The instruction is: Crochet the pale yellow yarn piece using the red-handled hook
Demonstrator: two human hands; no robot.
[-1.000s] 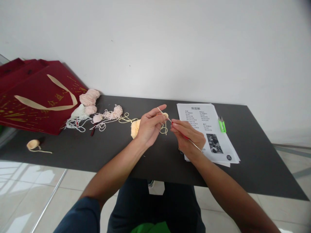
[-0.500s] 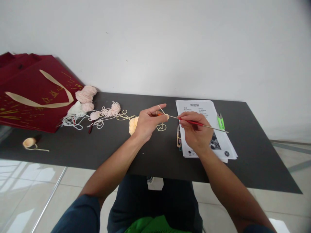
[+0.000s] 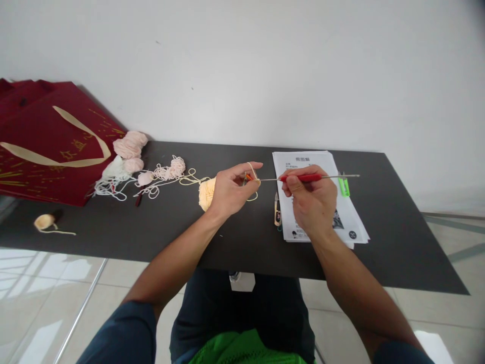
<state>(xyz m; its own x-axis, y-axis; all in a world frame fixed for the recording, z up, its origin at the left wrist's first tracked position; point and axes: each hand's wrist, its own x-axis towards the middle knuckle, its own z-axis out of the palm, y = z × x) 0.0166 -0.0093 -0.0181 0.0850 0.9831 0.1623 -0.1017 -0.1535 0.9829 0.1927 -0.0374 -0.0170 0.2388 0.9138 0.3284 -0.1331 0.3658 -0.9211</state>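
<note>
My left hand (image 3: pixel 232 192) pinches a small pale yellow crochet piece, mostly hidden behind the thumb, with its index finger stretched out. A strand of yarn (image 3: pixel 252 169) loops over that finger, and a bit of something orange (image 3: pixel 248 177) shows in the palm. Held like a pen in my right hand (image 3: pixel 316 205) is a crochet hook (image 3: pixel 311 178) with a red grip and metal ends. Its left tip reaches the thumb of my left hand, at the work. Behind the left wrist lies a yellow yarn ball (image 3: pixel 206 194), partly covered.
Printed sheets (image 3: pixel 322 232) lie under my right hand, with green snips (image 3: pixel 344 186) and yellowish thread snips (image 3: pixel 278 210) at their sides. Pink and white yarn (image 3: pixel 131 145) rests against a red gift bag (image 3: pixel 45 136). A small cream crochet cup (image 3: pixel 44 221) sits far left on the dark table (image 3: pixel 151 237).
My right hand has turned, so the hook now lies nearly level and its right end is higher. The left thumb has closed further over the crochet piece. The view has shifted slightly.
</note>
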